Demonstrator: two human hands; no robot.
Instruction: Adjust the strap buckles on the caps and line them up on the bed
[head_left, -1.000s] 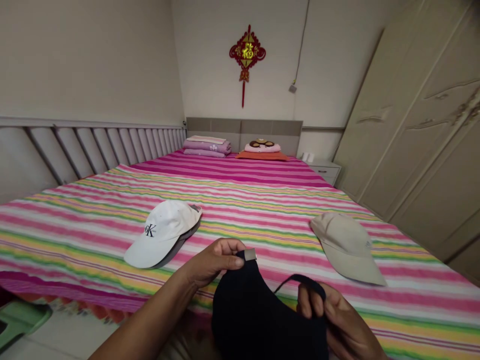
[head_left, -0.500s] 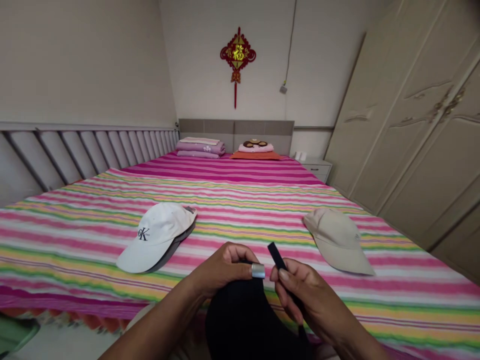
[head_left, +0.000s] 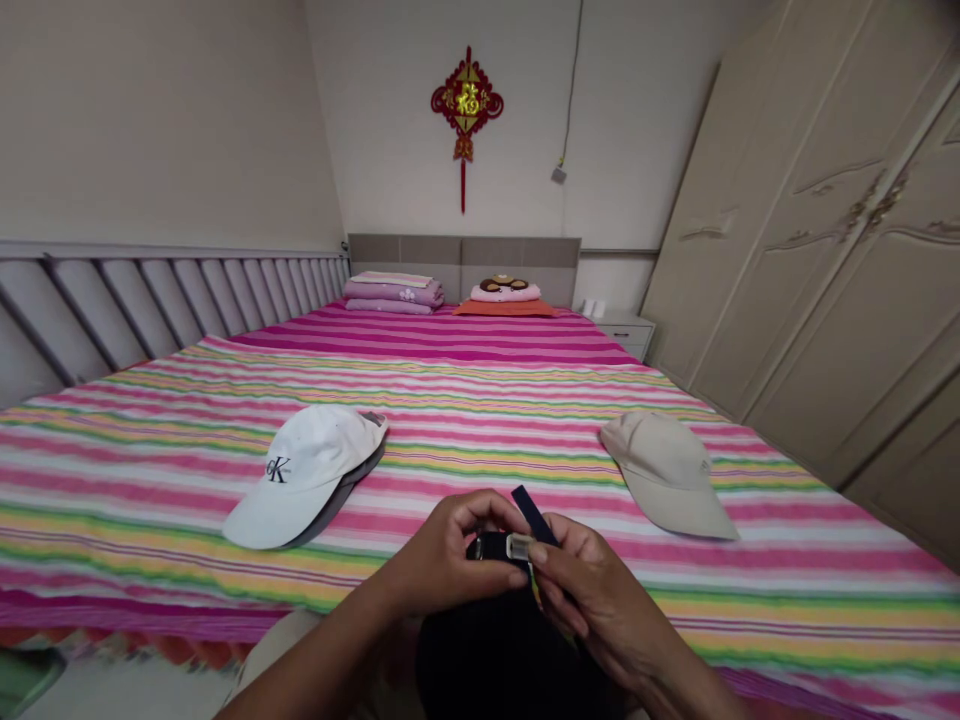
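Low in the middle of the view is a black cap (head_left: 502,655), its back strap and silver metal buckle (head_left: 518,546) turned up between my hands. My left hand (head_left: 457,560) is closed on the cap's strap edge, thumb in front, just left of the buckle. My right hand (head_left: 589,580) pinches the dark strap (head_left: 535,515), whose free end sticks up past the fingers, with the thumb tip at the buckle. Whether the strap passes through the buckle cannot be made out. The lower part of the cap runs out of view.
A white cap (head_left: 307,475) with black letters lies on the striped bed sheet (head_left: 465,440) to the left. A beige cap (head_left: 670,475) lies to the right. Folded bedding (head_left: 394,292) is by the headboard; a wardrobe (head_left: 817,240) stands along the right.
My right hand has moved left to the buckle, bringing the strap with it. The buckle has turned, and my left thumb now lies below it. The view has shifted slightly.
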